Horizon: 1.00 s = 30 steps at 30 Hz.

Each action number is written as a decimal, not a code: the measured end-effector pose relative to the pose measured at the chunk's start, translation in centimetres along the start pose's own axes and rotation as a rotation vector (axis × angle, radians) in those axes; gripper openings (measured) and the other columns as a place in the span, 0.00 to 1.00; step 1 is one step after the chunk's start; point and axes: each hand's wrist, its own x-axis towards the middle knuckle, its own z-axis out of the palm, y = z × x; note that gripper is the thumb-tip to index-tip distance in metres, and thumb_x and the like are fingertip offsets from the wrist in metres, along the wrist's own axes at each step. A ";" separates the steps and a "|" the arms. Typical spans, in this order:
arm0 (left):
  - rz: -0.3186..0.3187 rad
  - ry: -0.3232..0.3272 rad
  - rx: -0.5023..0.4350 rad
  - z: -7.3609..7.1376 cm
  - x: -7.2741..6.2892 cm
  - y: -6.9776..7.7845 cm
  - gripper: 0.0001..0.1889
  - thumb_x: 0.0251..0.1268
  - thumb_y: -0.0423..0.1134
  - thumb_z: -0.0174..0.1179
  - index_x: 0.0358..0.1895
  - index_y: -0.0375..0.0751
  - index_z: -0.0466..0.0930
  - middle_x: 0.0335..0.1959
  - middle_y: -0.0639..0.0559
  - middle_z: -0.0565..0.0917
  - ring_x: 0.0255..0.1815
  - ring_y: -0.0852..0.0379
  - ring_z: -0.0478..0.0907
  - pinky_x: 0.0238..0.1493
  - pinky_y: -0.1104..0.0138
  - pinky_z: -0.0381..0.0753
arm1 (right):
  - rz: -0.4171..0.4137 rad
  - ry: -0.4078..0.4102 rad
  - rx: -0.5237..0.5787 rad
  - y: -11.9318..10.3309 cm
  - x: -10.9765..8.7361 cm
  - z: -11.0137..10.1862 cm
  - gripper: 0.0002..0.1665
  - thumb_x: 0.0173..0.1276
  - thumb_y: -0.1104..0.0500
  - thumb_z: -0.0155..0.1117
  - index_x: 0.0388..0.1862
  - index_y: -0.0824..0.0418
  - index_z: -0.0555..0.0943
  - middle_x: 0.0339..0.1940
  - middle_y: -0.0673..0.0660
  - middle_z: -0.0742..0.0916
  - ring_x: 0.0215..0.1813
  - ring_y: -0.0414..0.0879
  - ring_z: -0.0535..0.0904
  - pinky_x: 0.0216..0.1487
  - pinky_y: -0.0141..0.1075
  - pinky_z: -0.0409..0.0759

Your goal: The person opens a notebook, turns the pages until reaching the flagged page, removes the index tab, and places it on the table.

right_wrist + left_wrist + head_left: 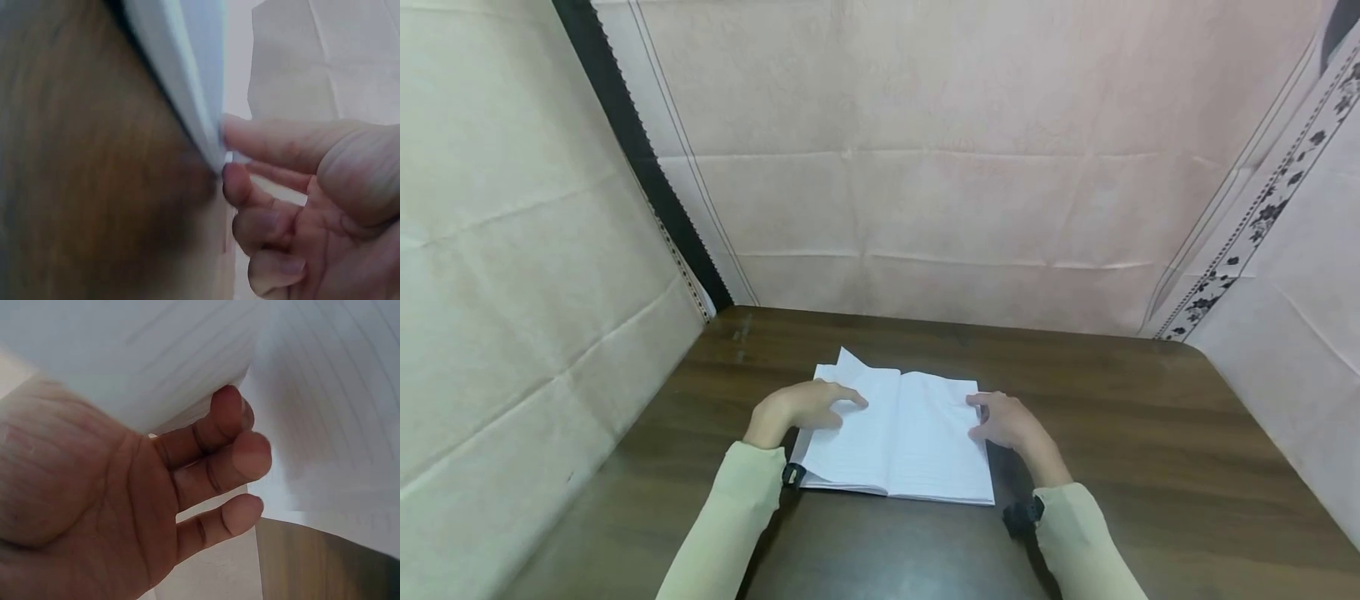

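An open notebook (936, 433) with white, faintly ruled pages lies on the brown table. My left hand (808, 406) is over its left page, thumb and forefinger spread across the paper. Seen from the left wrist, a raised page (187, 356) hides the thumb, while the other fingers (250, 456) are loosely bent beside the paper. At the opposite side, my right hand (1007, 421) pinches the notebook's right edge between thumb and fingertips (237, 178). The remaining fingers of that hand curl toward the palm. One page corner (848, 358) sticks up at the top left.
Dark wood tabletop (1112, 433) surrounds the notebook. Pale cloth (940, 200) hangs behind the table, with more cloth panels on the left (527, 292) and right (1292, 333). Dark wrist bands (1021, 517) sit at both sleeve cuffs.
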 end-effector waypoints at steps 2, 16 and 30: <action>0.005 0.002 -0.004 0.1 0.1 0.0 0.25 0.69 0.28 0.58 0.65 0.57 0.79 0.70 0.49 0.73 0.71 0.49 0.67 0.69 0.48 0.66 | 0.011 0.018 -0.032 -0.4 -0.1 0.2 0.33 0.64 0.62 0.72 0.69 0.60 0.76 0.64 0.66 0.79 0.62 0.64 0.76 0.57 0.64 0.75; -0.041 -0.005 -0.020 0.9 0.2 -0.4 0.23 0.67 0.35 0.64 0.63 0.59 0.80 0.70 0.48 0.73 0.71 0.46 0.67 0.68 0.44 0.66 | 0.046 0.074 0.333 0.4 0.6 -0.1 0.41 0.71 0.54 0.67 0.76 0.65 0.62 0.62 0.70 0.78 0.61 0.66 0.76 0.60 0.62 0.74; -0.162 0.023 -0.029 0.6 -0.5 -0.5 0.20 0.67 0.41 0.65 0.62 0.59 0.82 0.69 0.46 0.74 0.72 0.41 0.65 0.65 0.38 0.66 | -0.009 -0.018 0.764 -0.7 0.9 -1.3 0.24 0.77 0.51 0.58 0.61 0.68 0.75 0.46 0.59 0.79 0.46 0.51 0.77 0.56 0.45 0.73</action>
